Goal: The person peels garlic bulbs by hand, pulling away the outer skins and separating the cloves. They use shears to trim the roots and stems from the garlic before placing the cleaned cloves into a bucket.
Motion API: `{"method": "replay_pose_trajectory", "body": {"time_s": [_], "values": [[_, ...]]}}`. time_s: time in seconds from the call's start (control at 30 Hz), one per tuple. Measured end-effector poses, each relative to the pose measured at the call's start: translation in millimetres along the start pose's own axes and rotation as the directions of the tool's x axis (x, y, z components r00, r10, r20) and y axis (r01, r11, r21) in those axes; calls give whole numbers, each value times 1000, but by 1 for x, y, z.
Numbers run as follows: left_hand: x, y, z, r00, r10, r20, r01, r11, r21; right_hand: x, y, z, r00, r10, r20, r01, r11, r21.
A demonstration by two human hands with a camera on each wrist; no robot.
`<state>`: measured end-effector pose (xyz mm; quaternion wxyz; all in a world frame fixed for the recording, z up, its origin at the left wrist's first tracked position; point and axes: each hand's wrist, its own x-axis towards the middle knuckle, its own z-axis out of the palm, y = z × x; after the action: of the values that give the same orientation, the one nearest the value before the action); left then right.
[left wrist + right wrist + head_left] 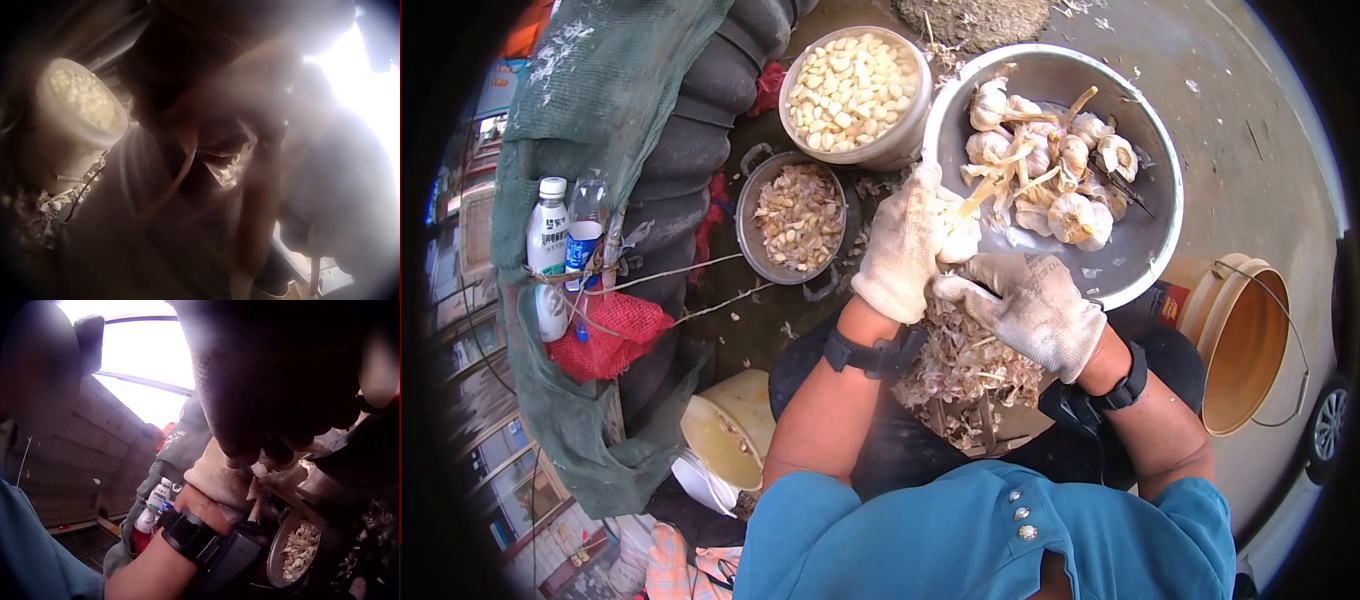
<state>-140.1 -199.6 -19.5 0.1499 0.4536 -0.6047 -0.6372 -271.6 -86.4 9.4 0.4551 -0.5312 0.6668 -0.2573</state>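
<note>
In the head view my gloved left hand [900, 245] holds a garlic bulb [958, 235] by its side, the dry stem pointing up and right. My gloved right hand [1040, 310] is just below and to the right of that bulb, fingers curled and thumb toward it; what lies inside its fingers is hidden. Beneath both hands is a heap of garlic skins [970, 360]. Beyond them, a metal basin [1170, 215] holds several whole garlic bulbs [1080, 218] with dry stems. The left wrist view is blurred and dark.
A tub of peeled cloves [850, 95] stands at the back left, a pot of unpeeled cloves [800, 218] before it. An orange-brown bucket [1245, 345] lies tipped at right; a pale bucket [725, 425] is at left. Bottles [550, 235] and a red mesh bag [615, 335] hang beside green netting.
</note>
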Motion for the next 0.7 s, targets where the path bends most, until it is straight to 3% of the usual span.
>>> {"method": "replay_pose_trajectory", "body": {"time_s": [0.03,0.07,0.1,0.13,0.2,0.23,0.27,0.33,0.37,0.4,0.47,0.5,0.57,0.7], "values": [[-1,2,0,981,192,4,-186,947,263,0,5,5,999,-46,-8,46,998,-31],[1,3,1,981,194,4,-188,946,263,-1,11,8,996,-91,-15,90,994,-62],[2,3,1,1000,-21,-2,21,994,-107,-1,13,10,994,-106,-15,104,992,-74],[4,4,1,973,-221,69,228,860,-456,0,14,8,994,-108,-14,107,991,-75],[6,0,-2,974,-216,62,219,855,-470,0,11,-1,998,39,55,-50,974,221],[7,-2,-3,976,-211,60,213,848,-484,5,1,-12,962,197,188,-238,943,231],[8,-3,-4,976,-211,59,213,849,-484,6,5,-13,962,196,189,-237,944,231],[10,-5,-8,969,-195,152,248,748,-616,4,19,-16,990,-105,-90,128,940,316],[10,-5,-10,963,-186,196,269,728,-630,4,22,-18,1000,-16,20,4,873,487],[10,-4,-10,963,-186,197,270,728,-631,4,18,-21,1000,-15,20,3,874,487],[8,1,-9,953,-207,221,302,693,-655,5,10,-24,991,94,95,-129,860,494],[6,2,-9,953,-208,221,303,692,-655,5,10,-23,991,95,96,-130,860,494],[3,4,-9,971,-146,189,228,804,-549,4,10,-22,994,44,97,-84,885,459],[2,5,-6,956,-250,153,292,769,-569,4,18,-19,997,-8,74,-30,868,495]]}}
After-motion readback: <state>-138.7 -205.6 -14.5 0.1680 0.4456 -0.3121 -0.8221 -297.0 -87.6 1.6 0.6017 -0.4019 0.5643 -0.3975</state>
